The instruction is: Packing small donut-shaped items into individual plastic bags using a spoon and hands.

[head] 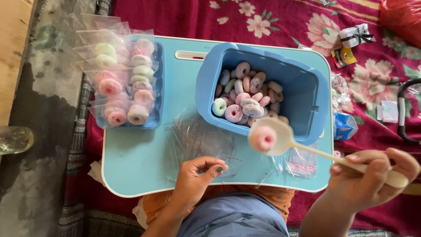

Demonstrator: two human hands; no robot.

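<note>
My right hand [372,180] grips the handle of a cream plastic spoon [280,136]. A pink ring-shaped sweet [262,138] lies in the spoon's bowl, lifted above the near rim of a blue tub [307,87]. The tub holds several pastel ring sweets [245,96]. My left hand [195,177] rests on the light blue lap table [136,158], its fingers pinching at a pile of clear plastic bags [197,138] beside the tub.
A blue tray [153,123] at the table's left holds several bagged sweets [123,83]. More clear bags [302,164] lie at the table's right edge. Small packets [344,125], a little gift box [355,35] and a black hoop [401,109] lie on the red floral cloth.
</note>
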